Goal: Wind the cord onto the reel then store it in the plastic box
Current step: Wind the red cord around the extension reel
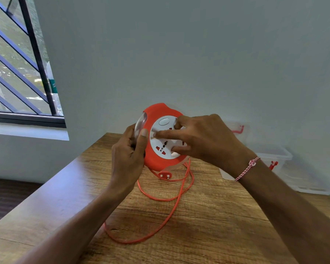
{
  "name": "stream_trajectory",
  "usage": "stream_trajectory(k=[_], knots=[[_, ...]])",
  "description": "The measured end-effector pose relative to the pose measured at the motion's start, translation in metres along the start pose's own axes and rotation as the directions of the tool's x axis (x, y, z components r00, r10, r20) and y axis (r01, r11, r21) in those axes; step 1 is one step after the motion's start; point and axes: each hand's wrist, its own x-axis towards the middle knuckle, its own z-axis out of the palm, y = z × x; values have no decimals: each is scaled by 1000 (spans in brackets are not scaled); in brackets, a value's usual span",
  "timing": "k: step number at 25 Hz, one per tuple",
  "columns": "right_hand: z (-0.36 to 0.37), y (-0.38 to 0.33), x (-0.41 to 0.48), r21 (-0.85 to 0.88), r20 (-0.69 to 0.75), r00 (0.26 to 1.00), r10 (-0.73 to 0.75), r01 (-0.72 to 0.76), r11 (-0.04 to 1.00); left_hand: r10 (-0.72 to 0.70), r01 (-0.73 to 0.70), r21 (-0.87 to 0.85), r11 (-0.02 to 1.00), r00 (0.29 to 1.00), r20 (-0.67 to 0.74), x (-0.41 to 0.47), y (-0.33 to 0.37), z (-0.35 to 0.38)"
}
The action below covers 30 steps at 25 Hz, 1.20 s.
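A person is holding an orange cord reel [160,113] upright above a wooden tabletop [208,216]. The left hand [129,149] is gripping its rim, thumb over the front. The right hand [208,140] is pressing spread fingers [168,133] on the white socket face, closing around nothing. The orange cord [160,200] is lying in loose, crossing loops on the tabletop, with the plug [165,175] just under the reel. Winding could knot or snag those loops, or whip the plug about. A clear plastic box [278,155] is sitting behind the right forearm.
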Motion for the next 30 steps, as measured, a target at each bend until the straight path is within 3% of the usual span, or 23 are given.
stream_trajectory(k=[2,5,8,10,12,14,16,18,23,30], knots=[[2,-2,-1,49,-68,996,61,-58,997,21,-20,11,1000,1000,-8,-1,2,0],[9,-12,1,244,-142,948,285,-245,938,45,-45,3,999,999,-14,-2,4,1],[17,-26,6,518,-99,819,565,-442,733,56,-56,-15,998,998,-4,-3,4,3],[18,-30,7,579,-41,762,647,-509,637,32,-32,-26,999,999,-4,-2,4,3],[17,-26,8,472,-138,817,559,-442,763,19,-19,-24,1000,1000,-14,-1,4,1],[11,-18,7,303,-192,917,350,-284,910,9,-10,-27,1000,999,-31,0,3,0],[5,-7,6,155,-111,981,156,-138,978,-6,5,-32,999,999,-38,1,2,0],[1,2,4,27,-18,998,67,-67,997,-22,20,-38,999,999,-32,1,2,-1],[3,3,1,-112,7,999,-42,42,993,-39,39,-55,998,999,-8,2,-1,0],[7,-2,-2,72,-87,994,62,-55,996,-7,7,-2,1000,1000,18,-1,2,0]])
